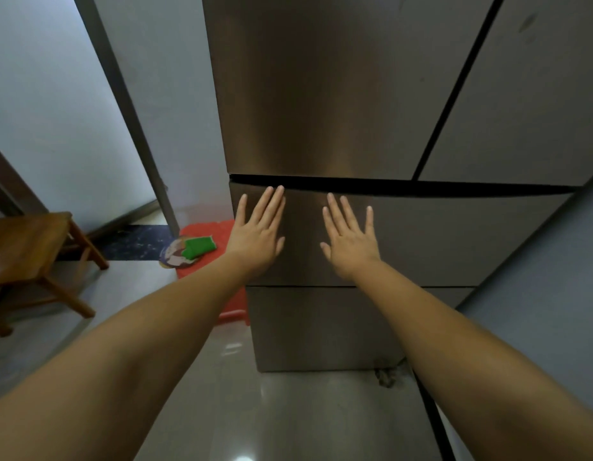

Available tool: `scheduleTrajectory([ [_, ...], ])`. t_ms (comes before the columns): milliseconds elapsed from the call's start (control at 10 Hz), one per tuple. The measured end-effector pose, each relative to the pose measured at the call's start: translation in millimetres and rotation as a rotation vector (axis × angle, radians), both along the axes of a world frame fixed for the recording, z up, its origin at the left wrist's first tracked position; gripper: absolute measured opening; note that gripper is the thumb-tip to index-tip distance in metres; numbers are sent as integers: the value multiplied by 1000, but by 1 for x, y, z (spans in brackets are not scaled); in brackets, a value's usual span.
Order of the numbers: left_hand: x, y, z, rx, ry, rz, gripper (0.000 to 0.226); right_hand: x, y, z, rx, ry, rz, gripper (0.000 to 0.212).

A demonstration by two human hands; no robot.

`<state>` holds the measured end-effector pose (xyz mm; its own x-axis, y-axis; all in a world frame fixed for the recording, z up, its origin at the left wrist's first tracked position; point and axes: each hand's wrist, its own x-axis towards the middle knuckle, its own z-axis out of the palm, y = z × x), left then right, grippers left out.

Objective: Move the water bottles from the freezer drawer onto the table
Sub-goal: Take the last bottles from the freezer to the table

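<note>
A tall brushed-metal fridge fills the middle of the view. Its upper freezer drawer [455,237] is closed, with a dark gap along its top edge. My left hand [257,232] lies flat on the drawer front near its left end, fingers straight and pointing up. My right hand [350,242] presses flat on the same front a little to the right, fingers spread. Neither hand holds anything. No water bottles are in view. A second drawer [321,327] sits shut below.
A wooden stool [29,254] stands at the left on the shiny tiled floor [288,417]. A red plastic stool [222,247] with a green object [198,247] and a patterned plate on it sits beside the fridge's left side. A grey wall rises at right.
</note>
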<state>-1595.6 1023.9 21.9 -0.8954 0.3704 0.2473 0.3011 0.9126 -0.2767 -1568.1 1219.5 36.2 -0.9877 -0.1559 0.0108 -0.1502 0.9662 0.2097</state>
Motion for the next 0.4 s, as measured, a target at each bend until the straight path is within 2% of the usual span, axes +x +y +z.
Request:
scheduleTrajectory([
  [200,-4,2,-10,5,-34,43,78,-4,6,-5,40,-37,4,72],
  [300,-1,8,2,43,-57,46,76,-1,-1,7,-45,-79,-4,69],
  [400,27,6,-10,101,-116,-21,75,43,4,-3,-229,-107,-42,68],
])
